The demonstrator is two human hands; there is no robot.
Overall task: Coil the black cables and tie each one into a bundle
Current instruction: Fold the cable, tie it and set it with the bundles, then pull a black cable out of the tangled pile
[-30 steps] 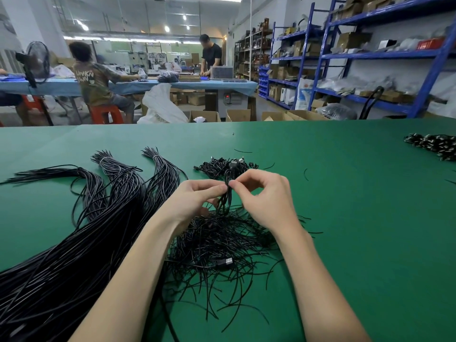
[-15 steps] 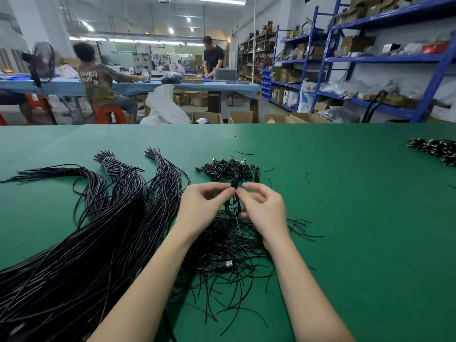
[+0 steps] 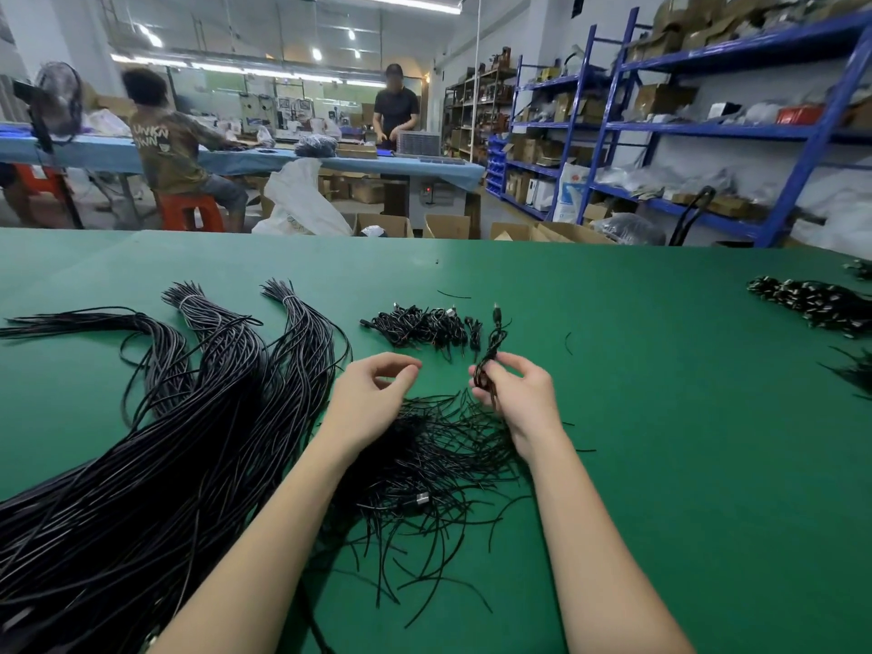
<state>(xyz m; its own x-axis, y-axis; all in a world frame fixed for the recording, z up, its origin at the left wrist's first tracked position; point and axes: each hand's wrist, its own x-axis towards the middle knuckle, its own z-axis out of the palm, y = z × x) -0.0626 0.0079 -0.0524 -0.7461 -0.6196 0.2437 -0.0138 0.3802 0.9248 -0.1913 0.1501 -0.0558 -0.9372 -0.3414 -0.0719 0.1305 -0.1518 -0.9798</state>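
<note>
A coiled black cable (image 3: 490,352), thin and glossy, stands pinched in my right hand (image 3: 519,394); its plug end pokes up just beyond the fingers (image 3: 488,370). My left hand (image 3: 373,394) hovers beside it, loosely curled and holding nothing, over wiry loose ties (image 3: 424,464) on the green desk (image 3: 660,417).

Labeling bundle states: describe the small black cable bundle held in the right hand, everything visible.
The small black coiled cable bundle is thin, glossy, rubbery-looking cord folded into a narrow elongated hank, with a plug end sticking up at its top. It stands tilted above the green table, pinched at its lower end by the right hand. Nothing else touches it.
</note>
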